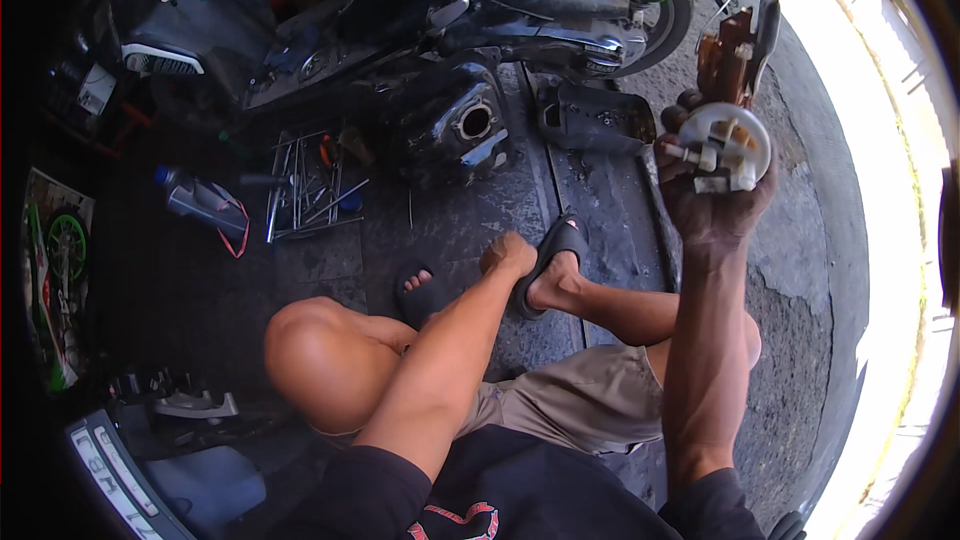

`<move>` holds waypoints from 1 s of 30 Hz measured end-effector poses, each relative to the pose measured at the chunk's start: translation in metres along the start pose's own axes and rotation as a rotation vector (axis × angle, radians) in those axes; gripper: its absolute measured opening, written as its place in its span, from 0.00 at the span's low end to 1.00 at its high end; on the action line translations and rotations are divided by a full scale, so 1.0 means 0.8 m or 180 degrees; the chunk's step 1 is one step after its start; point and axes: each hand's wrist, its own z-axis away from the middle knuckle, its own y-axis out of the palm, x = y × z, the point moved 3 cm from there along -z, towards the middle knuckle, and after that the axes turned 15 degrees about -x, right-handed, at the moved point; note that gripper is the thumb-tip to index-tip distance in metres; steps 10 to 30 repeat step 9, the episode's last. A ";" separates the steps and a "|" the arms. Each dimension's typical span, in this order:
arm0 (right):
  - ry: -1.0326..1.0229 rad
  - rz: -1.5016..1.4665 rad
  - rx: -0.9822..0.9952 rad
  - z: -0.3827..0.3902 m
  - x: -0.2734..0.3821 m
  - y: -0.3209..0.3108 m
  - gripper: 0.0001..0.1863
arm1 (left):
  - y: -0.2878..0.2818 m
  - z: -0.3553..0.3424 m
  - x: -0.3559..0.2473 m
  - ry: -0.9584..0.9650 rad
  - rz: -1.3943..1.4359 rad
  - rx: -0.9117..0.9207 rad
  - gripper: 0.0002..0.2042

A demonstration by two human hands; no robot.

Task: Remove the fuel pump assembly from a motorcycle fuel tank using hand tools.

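Observation:
My right hand (pixel 712 202) is raised at the right and grips a white round fuel pump unit (pixel 728 138) with a brown and black body sticking up from it. My left hand (pixel 507 253) is a closed fist with nothing visible in it, hanging over the floor just beside my sandalled right foot (pixel 553 258). I squat with both knees up; my left foot (pixel 420 285) is in a black sandal too.
A black fuel tank (pixel 455 130) with a round opening lies on the concrete floor ahead, a black cover part (pixel 590 118) beside it. A motorcycle (pixel 480 0) stands behind. Wrenches in a tool tray (pixel 310 185) and a plastic bottle (pixel 200 202) lie to the left.

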 end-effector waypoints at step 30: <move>-0.0781 0.1141 0.0901 -0.040 0.094 0.027 0.37 | 0.075 -0.091 -0.083 0.0454 0.0758 -0.0374 0.38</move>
